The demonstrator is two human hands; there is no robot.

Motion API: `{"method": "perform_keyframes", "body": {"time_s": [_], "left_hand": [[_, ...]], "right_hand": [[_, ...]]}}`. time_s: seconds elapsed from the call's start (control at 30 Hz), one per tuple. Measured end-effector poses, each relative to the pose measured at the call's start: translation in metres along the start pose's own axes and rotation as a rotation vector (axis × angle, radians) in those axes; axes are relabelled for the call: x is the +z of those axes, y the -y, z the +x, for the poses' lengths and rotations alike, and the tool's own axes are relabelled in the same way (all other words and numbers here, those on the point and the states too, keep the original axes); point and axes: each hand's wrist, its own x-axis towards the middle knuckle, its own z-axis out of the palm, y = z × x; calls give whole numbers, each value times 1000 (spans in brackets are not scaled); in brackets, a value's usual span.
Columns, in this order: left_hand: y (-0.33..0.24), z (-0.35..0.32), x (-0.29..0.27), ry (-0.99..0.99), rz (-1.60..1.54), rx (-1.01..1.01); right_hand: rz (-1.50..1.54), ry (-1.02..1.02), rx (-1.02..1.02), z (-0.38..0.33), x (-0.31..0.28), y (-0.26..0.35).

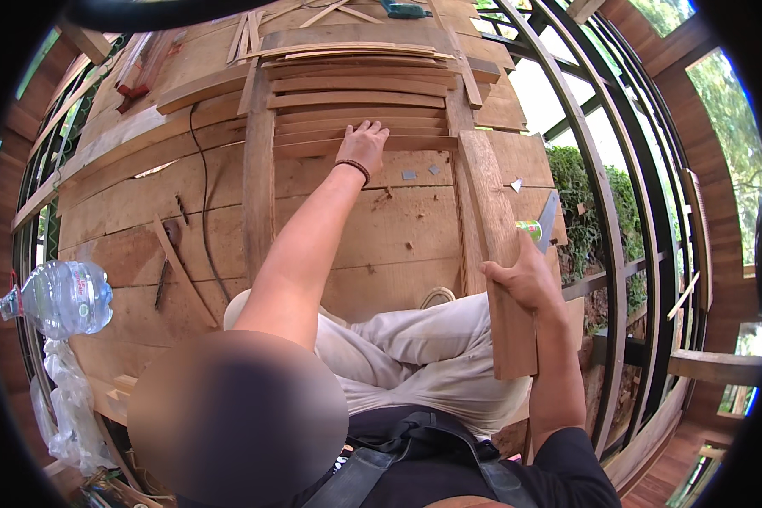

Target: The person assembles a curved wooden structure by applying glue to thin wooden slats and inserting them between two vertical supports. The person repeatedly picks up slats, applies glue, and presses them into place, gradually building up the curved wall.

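My left hand (pixel 364 146) reaches forward with its fingers stretched out, resting on the lowest of several thin wooden slats (pixel 360 100). These slats sit crosswise between two upright rails of a wooden frame (pixel 259 186) lying on the floor. At the right, my right hand (pixel 529 275) grips a thick wooden plank (pixel 483 182), thumb across its face; the other fingers are partly hidden. That plank lies lengthwise along the frame's right rail, its near end over my leg. Just beyond the right hand are a grey metal blade (pixel 549 216) and a small green-and-yellow round thing (pixel 529 229).
Wooden boards make up the floor (pixel 372 254). A large clear plastic bottle (pixel 68 298) lies at the left above a plastic bag (pixel 63 415). A black cable (pixel 203 212) and a thin wood strip (pixel 182 271) lie left of the frame. Metal railing (pixel 601 195) borders the right side.
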Motion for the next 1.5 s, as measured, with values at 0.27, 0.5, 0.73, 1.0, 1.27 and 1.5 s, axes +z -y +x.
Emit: {"method": "perform_keyframes", "body": {"time_s": [0.27, 0.5, 0.73, 1.0, 1.27, 1.5], "left_hand": [[5, 0, 0, -16, -56, 19], [23, -25, -1, -135, -35, 145], [21, -88, -4, -30, -5, 195], [54, -109, 54, 147, -96, 115], [82, -105, 72, 190, -269, 130], [21, -125, 39, 273, -397, 91]], "right_hand": [[6, 2, -29, -6, -25, -20], [78, -394, 146, -62, -62, -152], [57, -304, 723, -168, 36, -311], [-102, -277, 696, -167, 109, -324], [-182, -599, 76, -122, 108, -282], [-529, -389, -130, -22, 174, -299]]}}
